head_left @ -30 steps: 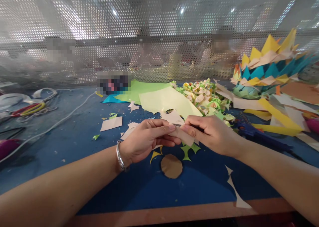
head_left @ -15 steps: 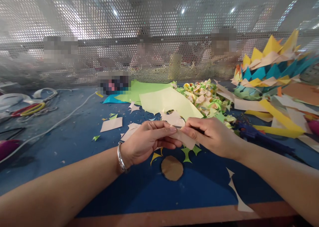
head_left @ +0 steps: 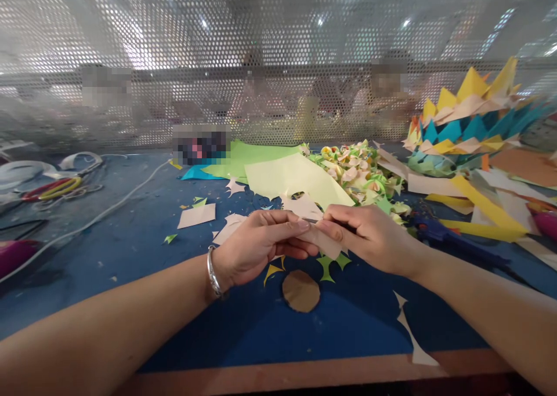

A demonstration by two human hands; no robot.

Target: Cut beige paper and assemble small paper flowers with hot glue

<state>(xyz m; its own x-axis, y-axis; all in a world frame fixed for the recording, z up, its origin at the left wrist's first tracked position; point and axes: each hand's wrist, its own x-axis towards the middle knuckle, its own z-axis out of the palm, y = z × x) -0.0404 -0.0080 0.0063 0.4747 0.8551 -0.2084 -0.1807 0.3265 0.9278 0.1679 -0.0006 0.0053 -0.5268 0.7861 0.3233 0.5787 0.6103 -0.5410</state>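
Nearest the viewer, the wooden edge of the bench borders a blue work surface. A pale paper sliver lies just inside that edge at right, and a brown paper disc lies flat at centre, between the two forearms.

Above the disc, the left hand, with a metal bangle at the wrist, and the right hand meet over the bench. Both hold one small beige paper piece: the left grip is narrow, thumb and fingers pinched on its left end; the right grip is likewise closed on its right part. The piece is held off the surface, directly over green star-shaped offcuts and a yellow offcut.

Beyond the hands lie a pale square scrap, a light yellow sheet with a cut-out notch, and a green sheet behind it. To the right of these sits a heap of small folded paper flowers; further right, a blue tool, yellow strips and a spiked assembly of yellow, teal and cream paper. At far left, scissors with coloured handles and a white cord rest on the bench. A perforated metal screen closes the background; blurred persons sit behind it.
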